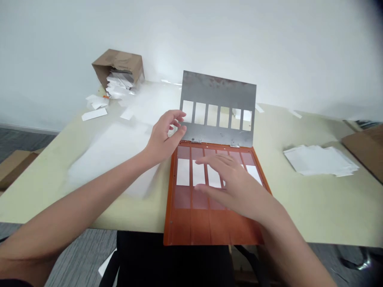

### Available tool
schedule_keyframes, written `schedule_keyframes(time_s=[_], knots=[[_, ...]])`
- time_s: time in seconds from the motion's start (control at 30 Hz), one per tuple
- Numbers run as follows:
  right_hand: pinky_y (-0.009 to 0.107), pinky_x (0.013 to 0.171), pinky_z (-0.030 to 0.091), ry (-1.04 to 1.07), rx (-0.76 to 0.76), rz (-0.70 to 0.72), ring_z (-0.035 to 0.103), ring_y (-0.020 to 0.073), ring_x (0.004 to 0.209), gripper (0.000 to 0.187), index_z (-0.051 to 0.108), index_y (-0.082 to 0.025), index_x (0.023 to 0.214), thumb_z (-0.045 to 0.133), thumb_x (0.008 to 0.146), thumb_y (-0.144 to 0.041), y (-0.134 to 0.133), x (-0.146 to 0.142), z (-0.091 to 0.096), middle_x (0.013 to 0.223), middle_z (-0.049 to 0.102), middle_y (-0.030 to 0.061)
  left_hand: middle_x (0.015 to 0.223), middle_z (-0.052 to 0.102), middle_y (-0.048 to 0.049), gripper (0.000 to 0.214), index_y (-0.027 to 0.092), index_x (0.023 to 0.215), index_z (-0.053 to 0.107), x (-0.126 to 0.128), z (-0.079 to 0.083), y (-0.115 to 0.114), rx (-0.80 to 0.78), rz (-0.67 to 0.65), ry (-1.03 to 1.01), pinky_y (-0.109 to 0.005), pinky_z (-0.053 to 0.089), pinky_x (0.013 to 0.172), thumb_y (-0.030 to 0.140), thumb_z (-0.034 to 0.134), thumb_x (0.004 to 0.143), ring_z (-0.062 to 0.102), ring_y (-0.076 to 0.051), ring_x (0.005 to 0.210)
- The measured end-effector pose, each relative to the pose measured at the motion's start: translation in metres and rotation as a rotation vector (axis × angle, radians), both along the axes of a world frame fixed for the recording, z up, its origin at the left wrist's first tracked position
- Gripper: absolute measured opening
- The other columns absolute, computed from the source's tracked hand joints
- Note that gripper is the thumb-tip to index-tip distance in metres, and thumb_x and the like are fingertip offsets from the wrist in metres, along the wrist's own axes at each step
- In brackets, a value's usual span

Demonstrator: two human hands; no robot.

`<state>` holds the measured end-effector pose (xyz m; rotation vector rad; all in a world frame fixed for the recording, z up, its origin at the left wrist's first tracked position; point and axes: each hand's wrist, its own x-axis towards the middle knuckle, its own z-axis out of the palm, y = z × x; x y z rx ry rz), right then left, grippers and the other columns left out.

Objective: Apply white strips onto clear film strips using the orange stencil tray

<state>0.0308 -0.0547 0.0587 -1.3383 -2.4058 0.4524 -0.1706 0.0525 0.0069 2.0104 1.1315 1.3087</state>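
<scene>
An orange board lies at the table's front edge, with a row of white cards set across its purplish strips. Hinged to its far side, a grey metal plate with several rectangular windows stands raised. My left hand is at the plate's left edge, thumb and fingers apart and nothing visible in them; whether it touches the plate I cannot tell. Over the cards hovers my right hand, open, thumb and fingers spread, hiding some of the cards beneath.
Translucent white sheets are spread on the table left of the board. A cardboard box full of white scraps lies at the back left, with loose white pieces before it. White cards are piled at right, beside another carton.
</scene>
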Motion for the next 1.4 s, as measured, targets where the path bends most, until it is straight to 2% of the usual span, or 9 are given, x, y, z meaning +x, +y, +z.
schedule_keyframes(time_s=[0.13, 0.2, 0.3, 0.37, 0.47, 0.6, 0.8, 1.03, 1.4], knots=[[0.051, 0.102, 0.044, 0.05, -0.003, 0.031, 0.051, 0.0288, 0.126, 0.046, 0.049, -0.025, 0.124, 0.069, 0.085, -0.037, 0.02, -0.015, -0.028, 0.127, 0.063, 0.0071, 0.097, 0.065, -0.0014, 0.018, 0.023, 0.11, 0.057, -0.014, -0.009, -0.01, -0.004, -0.09, 0.01, -0.03, 0.052, 0.08, 0.024, 0.049, 0.094, 0.062, -0.014, 0.086], [0.053, 0.104, 0.041, 0.068, 0.003, 0.052, 0.047, 0.0306, 0.13, 0.047, 0.049, -0.025, 0.12, 0.073, 0.081, -0.038, 0.025, -0.015, -0.041, 0.128, 0.063, 0.0071, 0.091, 0.067, -0.0008, 0.014, 0.022, 0.105, 0.059, -0.023, -0.016, -0.015, 0.063, -0.122, 0.111, -0.028, 0.051, 0.076, 0.021, 0.048, 0.095, 0.062, -0.013, 0.081], [0.057, 0.106, 0.036, 0.049, -0.019, 0.055, 0.044, 0.0333, 0.133, 0.05, 0.048, -0.026, 0.109, 0.079, 0.074, -0.044, 0.027, -0.011, -0.051, 0.129, 0.063, 0.0069, 0.09, 0.068, -0.0016, 0.016, 0.021, 0.104, 0.057, -0.034, -0.023, -0.019, 0.178, -0.229, 0.298, -0.029, 0.051, 0.077, 0.015, 0.047, 0.094, 0.061, -0.014, 0.081], [0.058, 0.108, 0.033, 0.039, -0.034, 0.048, 0.043, 0.0339, 0.133, 0.052, 0.045, -0.027, 0.104, 0.081, 0.071, -0.048, 0.027, -0.01, -0.052, 0.131, 0.062, 0.0059, 0.093, 0.07, -0.0031, 0.02, 0.02, 0.105, 0.055, -0.039, -0.026, -0.02, 0.258, -0.29, 0.416, -0.033, 0.05, 0.078, 0.011, 0.045, 0.091, 0.062, -0.017, 0.084], [0.059, 0.108, 0.029, 0.018, -0.039, 0.041, 0.043, 0.0345, 0.133, 0.055, 0.042, -0.027, 0.102, 0.081, 0.07, -0.049, 0.028, -0.01, -0.052, 0.132, 0.062, 0.0049, 0.096, 0.071, -0.0045, 0.024, 0.02, 0.102, 0.055, -0.041, -0.03, -0.019, 0.336, -0.312, 0.53, -0.034, 0.047, 0.075, 0.007, 0.042, 0.087, 0.063, -0.019, 0.086], [0.058, 0.106, 0.03, 0.002, -0.046, 0.026, 0.044, 0.0353, 0.132, 0.061, 0.043, -0.028, 0.108, 0.081, 0.068, -0.052, 0.03, -0.01, -0.054, 0.13, 0.063, 0.0067, 0.099, 0.073, -0.0037, 0.026, 0.021, 0.099, 0.059, -0.042, -0.031, -0.019, 0.365, -0.302, 0.558, -0.033, 0.045, 0.074, 0.006, 0.043, 0.084, 0.063, -0.019, 0.088], [0.053, 0.107, 0.029, -0.01, -0.021, 0.062, 0.042, 0.033, 0.132, 0.056, 0.045, -0.025, 0.114, 0.077, 0.074, -0.05, 0.031, -0.005, -0.056, 0.131, 0.063, 0.0076, 0.095, 0.074, -0.0003, 0.024, 0.023, 0.091, 0.066, -0.043, -0.031, -0.017, 0.462, -0.352, 0.576, -0.034, 0.044, 0.073, 0.009, 0.048, 0.085, 0.061, -0.02, 0.085], [0.051, 0.104, 0.029, -0.056, 0.063, 0.094, 0.047, 0.0339, 0.129, 0.038, 0.061, -0.024, 0.102, 0.072, 0.079, -0.053, 0.032, -0.003, -0.056, 0.128, 0.066, 0.005, 0.095, 0.075, -0.0001, 0.026, 0.025, 0.093, 0.068, -0.043, -0.033, -0.016, 0.429, -0.372, 0.567, -0.034, 0.044, 0.072, 0.011, 0.048, 0.084, 0.062, -0.02, 0.087], [0.051, 0.102, 0.027, -0.084, 0.09, 0.093, 0.052, 0.0324, 0.123, 0.036, 0.065, -0.025, 0.103, 0.07, 0.08, -0.052, 0.033, -0.003, -0.056, 0.125, 0.068, 0.0036, 0.095, 0.077, 0.0014, 0.025, 0.024, 0.093, 0.069, -0.042, -0.033, -0.016, 0.416, -0.361, 0.601, -0.035, 0.042, 0.069, 0.013, 0.047, 0.087, 0.06, -0.021, 0.083]])
